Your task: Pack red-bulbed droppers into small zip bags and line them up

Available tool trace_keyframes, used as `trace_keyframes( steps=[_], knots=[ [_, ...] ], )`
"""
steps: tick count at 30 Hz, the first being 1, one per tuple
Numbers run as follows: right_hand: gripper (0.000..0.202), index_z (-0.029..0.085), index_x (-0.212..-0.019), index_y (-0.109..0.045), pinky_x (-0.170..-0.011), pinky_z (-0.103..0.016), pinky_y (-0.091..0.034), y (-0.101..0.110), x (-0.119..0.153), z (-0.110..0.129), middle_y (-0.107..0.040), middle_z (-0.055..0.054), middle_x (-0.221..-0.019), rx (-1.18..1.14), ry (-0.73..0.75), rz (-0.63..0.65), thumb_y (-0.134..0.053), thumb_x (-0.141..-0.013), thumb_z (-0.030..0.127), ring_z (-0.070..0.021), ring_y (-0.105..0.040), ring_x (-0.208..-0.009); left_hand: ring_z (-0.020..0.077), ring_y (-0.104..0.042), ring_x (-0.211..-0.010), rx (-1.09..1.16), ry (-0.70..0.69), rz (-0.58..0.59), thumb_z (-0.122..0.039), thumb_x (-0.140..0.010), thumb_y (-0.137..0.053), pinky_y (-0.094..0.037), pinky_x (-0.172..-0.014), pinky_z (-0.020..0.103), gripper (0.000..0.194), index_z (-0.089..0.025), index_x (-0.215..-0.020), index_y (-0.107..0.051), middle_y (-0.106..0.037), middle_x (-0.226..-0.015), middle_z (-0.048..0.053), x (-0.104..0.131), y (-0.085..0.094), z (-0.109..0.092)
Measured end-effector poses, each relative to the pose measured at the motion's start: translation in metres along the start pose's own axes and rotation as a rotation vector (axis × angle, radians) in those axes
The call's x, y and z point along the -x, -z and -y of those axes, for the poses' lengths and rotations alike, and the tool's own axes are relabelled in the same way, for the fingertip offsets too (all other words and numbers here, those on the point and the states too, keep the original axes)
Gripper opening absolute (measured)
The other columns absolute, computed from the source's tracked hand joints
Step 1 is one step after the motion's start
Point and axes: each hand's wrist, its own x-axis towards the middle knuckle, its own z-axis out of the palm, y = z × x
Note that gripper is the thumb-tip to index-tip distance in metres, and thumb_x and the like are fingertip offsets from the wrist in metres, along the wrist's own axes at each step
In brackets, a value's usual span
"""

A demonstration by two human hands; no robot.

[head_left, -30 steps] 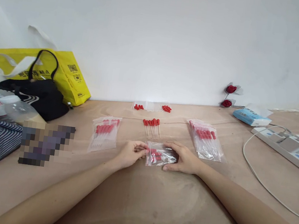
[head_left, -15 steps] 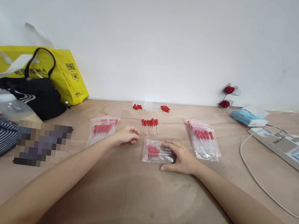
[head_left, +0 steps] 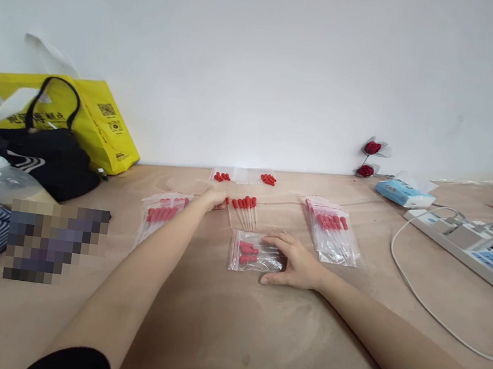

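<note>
Left hand [head_left: 214, 198] moved from the bag [head_left: 263, 267] to the loose droppers [head_left: 247, 201], fingers at one red bulb [head_left: 227, 201] (can't tell if gripped); right hand [head_left: 297, 265] spread wide over bag on worktop [head_left: 210, 325]; pinch bulb only, leave neighbours undisturbed

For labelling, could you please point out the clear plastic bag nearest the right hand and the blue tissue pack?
Clear plastic bag [head_left: 259, 255]: head view, film near its middle.
Blue tissue pack [head_left: 400, 192]: head view, top wrapper.
</note>
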Motion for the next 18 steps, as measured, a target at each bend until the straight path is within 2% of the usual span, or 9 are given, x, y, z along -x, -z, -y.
trace_keyframes(
  steps=[4, 8, 10, 13, 18],
  knots=[
    [0.075, 0.018, -0.117, -0.047, -0.092, -0.040, -0.036, -0.001, 0.000, -0.001, -0.051, -0.011, -0.116, -0.001, -0.002, -0.001, -0.066, -0.057, 0.058, -0.0249, -0.047, -0.107, 0.0172, -0.055, -0.090, 0.121, 0.040, -0.118, -0.029, -0.084, -0.048, -0.048, -0.076, 0.037, 0.030, -0.013, -0.109, -0.049, -0.053, -0.106, 0.008, 0.017, 0.032, 0.002],
    [0.074, 0.018, -0.117, -0.048, -0.092, -0.041, -0.036, -0.001, 0.000, -0.001, -0.051, -0.011, -0.116, -0.005, -0.004, -0.005, -0.065, -0.058, 0.058, -0.0256, -0.047, -0.107, 0.0071, -0.056, -0.066, 0.246, 0.030, -0.228, -0.011, -0.081, -0.048, -0.051, -0.069, 0.025, 0.012, -0.013, -0.093, -0.049, -0.054, -0.076, 0.000, 0.058, 0.056, 0.012],
    [0.073, 0.018, -0.116, -0.048, -0.092, -0.042, -0.036, -0.001, 0.001, -0.001, -0.051, -0.011, -0.116, -0.008, -0.010, -0.010, -0.065, -0.058, 0.058, -0.0261, -0.047, -0.107, 0.0063, -0.056, -0.062, 0.385, 0.020, -0.219, -0.007, -0.077, -0.050, -0.052, -0.067, 0.024, 0.009, -0.013, -0.083, -0.049, -0.053, -0.068, -0.002, 0.082, 0.057, 0.019],
    [0.073, 0.018, -0.116, -0.048, -0.092, -0.042, -0.036, -0.001, 0.001, -0.001, -0.051, -0.011, -0.117, -0.011, -0.016, -0.008, -0.065, -0.058, 0.058, -0.0262, -0.047, -0.107, 0.0066, -0.057, -0.064, 0.505, 0.021, -0.215, -0.007, -0.073, -0.053, -0.053, -0.068, 0.024, 0.010, -0.014, -0.077, -0.048, -0.053, -0.068, -0.002, 0.107, 0.048, 0.025],
    [0.073, 0.019, -0.117, -0.048, -0.091, -0.042, -0.037, 0.000, 0.001, -0.001, -0.051, -0.011, -0.117, -0.014, -0.015, 0.006, -0.065, -0.058, 0.058, -0.0262, -0.047, -0.106, 0.0064, -0.057, -0.065, 0.580, -0.015, -0.263, -0.010, -0.070, -0.058, -0.052, -0.075, 0.029, 0.014, -0.014, -0.077, -0.047, -0.053, -0.069, -0.003, 0.116, 0.031, 0.028]
  ],
)
